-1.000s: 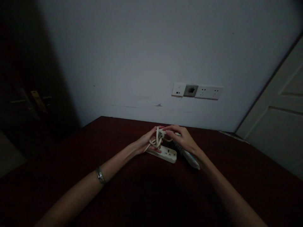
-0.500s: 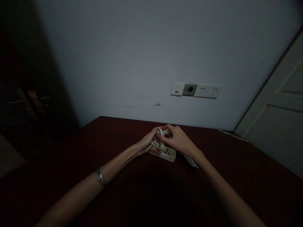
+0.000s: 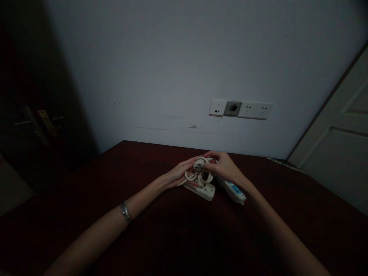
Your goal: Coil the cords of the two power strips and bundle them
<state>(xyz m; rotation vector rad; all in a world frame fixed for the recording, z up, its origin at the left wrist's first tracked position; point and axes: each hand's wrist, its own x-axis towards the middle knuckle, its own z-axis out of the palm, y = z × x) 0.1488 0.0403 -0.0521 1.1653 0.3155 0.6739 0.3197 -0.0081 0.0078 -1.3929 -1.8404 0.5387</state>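
A white plug (image 3: 198, 166) with its prongs toward me sits among loops of white power cord (image 3: 206, 179). My left hand (image 3: 181, 173) cups the looped cord from the left, its fingers partly hidden behind the loops. From the right, my right hand (image 3: 222, 165) pinches around the plug and the cord beside it, thumb near the plug. Under the loops lies a white power strip (image 3: 207, 192), its sockets partly covered. Below my right wrist rests a second white strip-like piece (image 3: 235, 191) with a blue label, its far end running under the hand.
The dark red table (image 3: 143, 168) meets a pale wall (image 3: 161, 76). Wall sockets (image 3: 254, 110) are set in it above the table's back edge. A white panelled door (image 3: 342, 153) stands at right, a dark door with a handle (image 3: 47, 122) at left.
The plug has come into view, facing me, and the cord loops have spread slightly rightward. My right hand has shifted right, and the blue-labelled piece shows more. The view has turned slightly.
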